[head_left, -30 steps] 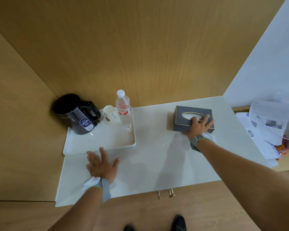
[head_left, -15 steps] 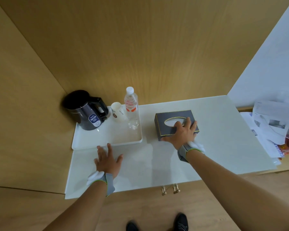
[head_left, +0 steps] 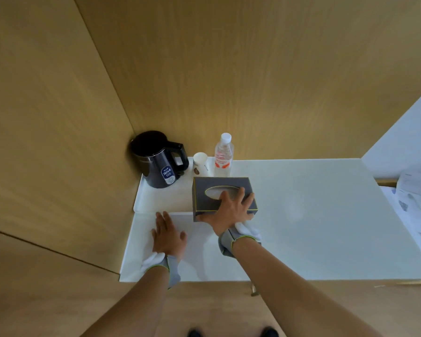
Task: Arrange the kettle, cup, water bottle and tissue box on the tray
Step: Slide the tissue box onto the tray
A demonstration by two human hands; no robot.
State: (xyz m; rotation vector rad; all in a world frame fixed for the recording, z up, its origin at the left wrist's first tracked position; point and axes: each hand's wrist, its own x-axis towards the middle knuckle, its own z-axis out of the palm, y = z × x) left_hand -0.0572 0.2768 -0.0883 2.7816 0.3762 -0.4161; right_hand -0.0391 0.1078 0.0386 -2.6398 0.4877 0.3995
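Glossy dark kettle (head_left: 159,161), clear plastic bottle (head_left: 223,156), wood-grain walls (head_left: 229,69).

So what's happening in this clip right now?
A person is setting things on a white tray in the corner of a counter. The kettle, cup and bottle already stand along its back. The right hand grips the tissue box from above at the tray's right end; whether it is lifted or resting is unclear. The left hand lies flat on the counter.
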